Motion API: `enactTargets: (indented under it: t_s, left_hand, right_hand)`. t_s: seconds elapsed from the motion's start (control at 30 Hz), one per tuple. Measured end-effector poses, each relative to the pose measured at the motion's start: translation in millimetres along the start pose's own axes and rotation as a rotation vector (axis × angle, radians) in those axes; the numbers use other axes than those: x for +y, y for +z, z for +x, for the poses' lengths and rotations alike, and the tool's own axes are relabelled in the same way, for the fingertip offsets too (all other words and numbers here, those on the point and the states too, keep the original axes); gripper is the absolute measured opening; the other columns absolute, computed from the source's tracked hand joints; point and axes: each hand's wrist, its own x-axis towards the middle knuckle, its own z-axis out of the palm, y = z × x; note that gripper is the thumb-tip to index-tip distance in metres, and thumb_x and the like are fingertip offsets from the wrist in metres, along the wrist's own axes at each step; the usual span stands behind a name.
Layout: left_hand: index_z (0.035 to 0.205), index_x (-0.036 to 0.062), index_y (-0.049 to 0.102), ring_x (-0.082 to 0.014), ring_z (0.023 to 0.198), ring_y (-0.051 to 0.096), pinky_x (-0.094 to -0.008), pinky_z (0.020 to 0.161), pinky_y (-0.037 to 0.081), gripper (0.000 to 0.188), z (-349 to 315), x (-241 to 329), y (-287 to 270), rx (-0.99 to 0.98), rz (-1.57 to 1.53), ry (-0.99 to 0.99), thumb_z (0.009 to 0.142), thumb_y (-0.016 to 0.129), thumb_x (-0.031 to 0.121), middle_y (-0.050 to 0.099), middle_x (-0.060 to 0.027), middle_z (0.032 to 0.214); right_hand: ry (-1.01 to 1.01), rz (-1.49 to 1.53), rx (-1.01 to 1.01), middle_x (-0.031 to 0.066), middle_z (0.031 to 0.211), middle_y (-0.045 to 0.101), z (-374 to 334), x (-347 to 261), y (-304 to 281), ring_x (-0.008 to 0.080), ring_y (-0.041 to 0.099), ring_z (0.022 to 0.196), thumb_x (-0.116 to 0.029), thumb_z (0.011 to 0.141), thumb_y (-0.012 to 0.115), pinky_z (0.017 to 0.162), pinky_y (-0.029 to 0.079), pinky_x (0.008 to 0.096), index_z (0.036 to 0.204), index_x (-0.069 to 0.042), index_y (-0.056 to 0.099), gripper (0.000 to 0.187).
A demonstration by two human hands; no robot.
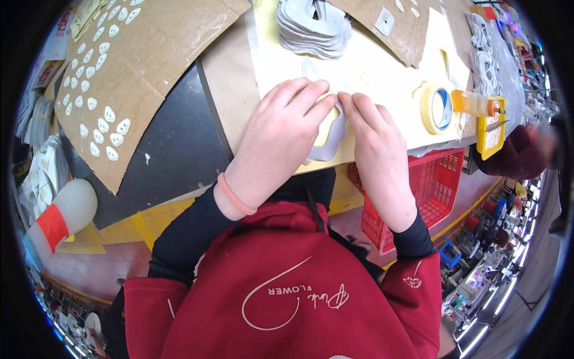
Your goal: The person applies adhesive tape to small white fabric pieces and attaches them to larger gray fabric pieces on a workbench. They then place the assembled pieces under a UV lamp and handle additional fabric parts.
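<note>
1. One curved grey cutout (327, 152) lies at the smock's (299, 269) twelve o'clock.
2. Left hand (281, 122): fingers curled over it; grip hidden.
3. Right hand (378, 143): fingers narrow at its one o'clock; pinch unclear.
4. Cutout stack (314, 40): twelve o'clock beyond.
</note>
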Motion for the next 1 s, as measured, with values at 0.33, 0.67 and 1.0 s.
enactTargets:
  t_s: [0.33,0.67,1.0]
  left_hand:
    - [0.116,0.0039,0.065,-0.0265,0.109,0.057,-0.0379,0.094,0.049,0.035,2,-1,-2,-0.002,0.006,0.006,0.081,0.064,-0.001,0.059,-0.0075,0.116]
    - [0.116,0.0048,0.065,-0.0261,0.109,0.056,-0.0377,0.094,0.048,0.034,1,2,-2,-0.003,-0.006,-0.006,0.082,0.063,-0.001,0.059,-0.0068,0.115]
    - [0.117,0.0047,0.064,-0.0264,0.11,0.056,-0.0382,0.095,0.048,0.035,1,1,-2,0.005,-0.015,-0.012,0.082,0.063,0.0,0.059,-0.0071,0.116]
  right_hand:
    - [0.002,0.074,0.023,0.006,0.108,0.058,5,12,2,0.0233,0.059,0.09,0.004,0.074,0.06,0.078,0.054,0.0342,0.121,-0.002,0.061,0.047]
    - [0.026,0.133,0.021,0.0063,0.105,0.06,6,12,0,0.026,0.06,0.092,0.006,0.075,0.058,0.079,0.054,0.0358,0.12,-0.004,0.063,0.046]
    - [0.092,0.291,0.031,0.0071,0.104,0.061,6,18,4,0.0274,0.059,0.091,0.007,0.08,0.054,0.082,0.051,0.0364,0.12,-0.006,0.065,0.044]
